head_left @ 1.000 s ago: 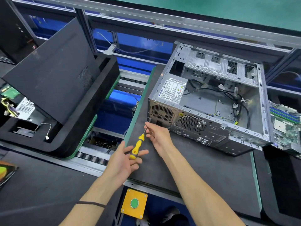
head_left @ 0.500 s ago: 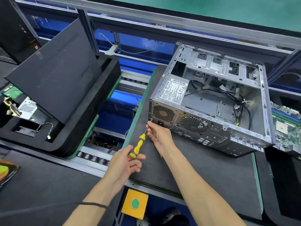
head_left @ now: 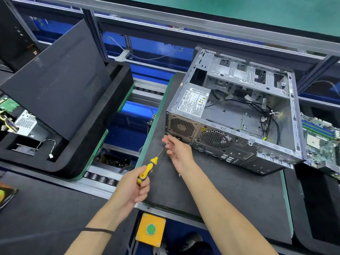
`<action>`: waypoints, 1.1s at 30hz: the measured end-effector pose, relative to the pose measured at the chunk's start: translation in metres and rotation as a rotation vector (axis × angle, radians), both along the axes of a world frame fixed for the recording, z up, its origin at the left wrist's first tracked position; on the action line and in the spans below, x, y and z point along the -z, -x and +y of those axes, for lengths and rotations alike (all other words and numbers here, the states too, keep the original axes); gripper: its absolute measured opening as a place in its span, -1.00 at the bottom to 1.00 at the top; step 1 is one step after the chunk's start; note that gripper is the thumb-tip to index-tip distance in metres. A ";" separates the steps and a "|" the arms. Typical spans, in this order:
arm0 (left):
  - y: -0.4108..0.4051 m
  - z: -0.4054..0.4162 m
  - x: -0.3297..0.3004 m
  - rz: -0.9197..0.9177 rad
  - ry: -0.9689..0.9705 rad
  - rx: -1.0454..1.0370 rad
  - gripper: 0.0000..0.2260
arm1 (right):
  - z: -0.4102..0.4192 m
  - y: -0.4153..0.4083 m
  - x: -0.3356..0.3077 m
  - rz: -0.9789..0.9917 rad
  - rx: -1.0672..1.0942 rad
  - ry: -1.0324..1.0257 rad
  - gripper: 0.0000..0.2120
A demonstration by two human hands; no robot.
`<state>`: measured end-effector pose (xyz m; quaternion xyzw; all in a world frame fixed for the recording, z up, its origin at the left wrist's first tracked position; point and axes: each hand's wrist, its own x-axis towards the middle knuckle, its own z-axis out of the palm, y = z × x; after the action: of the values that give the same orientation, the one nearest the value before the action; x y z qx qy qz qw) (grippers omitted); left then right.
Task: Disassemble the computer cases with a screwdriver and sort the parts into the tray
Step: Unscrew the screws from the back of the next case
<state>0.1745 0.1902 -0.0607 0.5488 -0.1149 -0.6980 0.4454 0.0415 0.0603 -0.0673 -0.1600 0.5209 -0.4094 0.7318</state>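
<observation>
The computer case (head_left: pixel 237 115) lies on its side on the dark table (head_left: pixel 230 196), right of frame centre, open side up, with its rear panel facing the lower left. The power supply (head_left: pixel 191 105) sits in the case corner nearest the hands.

The left hand (head_left: pixel 131 188) grips the yellow-and-black handle of the screwdriver (head_left: pixel 147 169), fingers curled round it. The tool's long axis runs from lower centre up and to the right, and the shaft points at the lower left corner of the rear panel. The right hand (head_left: pixel 177 150) rests just beside that corner, with the fingers (head_left: pixel 170 144) pinching the shaft near its tip. Whether the tip is seated in a screw cannot be determined; the hand covers it.

Judgement: the step in hand is loosening a rear-panel screw at the power supply. The screw lies up and right of the left hand, along the shaft; the right hand is nearer and guides the tip.

The foam tray (head_left: pixel 77 155) lies at the left of the frame, well apart from the case.
</observation>
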 end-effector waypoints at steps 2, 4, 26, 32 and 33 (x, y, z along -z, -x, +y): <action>-0.005 0.008 0.002 -0.125 -0.005 0.001 -0.83 | 0.004 0.010 -0.006 0.423 -0.234 0.219 -0.84; -0.005 0.012 0.001 -0.248 0.004 0.011 -0.84 | 0.010 0.027 -0.009 0.998 -0.503 0.556 -0.81; 0.070 0.005 0.001 -0.876 0.254 0.303 -0.87 | 0.045 0.070 -0.007 0.459 -0.346 0.205 -0.75; 0.072 -0.008 -0.001 -1.102 0.220 0.316 -0.84 | 0.030 0.054 0.002 0.981 -0.576 0.304 -0.66; 0.071 -0.010 0.000 -1.133 0.222 0.329 -0.84 | 0.028 0.053 0.003 0.997 -0.581 0.306 -0.65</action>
<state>0.1035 0.1801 -0.0602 0.7606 -0.4900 -0.3406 0.2557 -0.0116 0.0886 -0.0702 -0.5725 0.6715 -0.1387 0.4496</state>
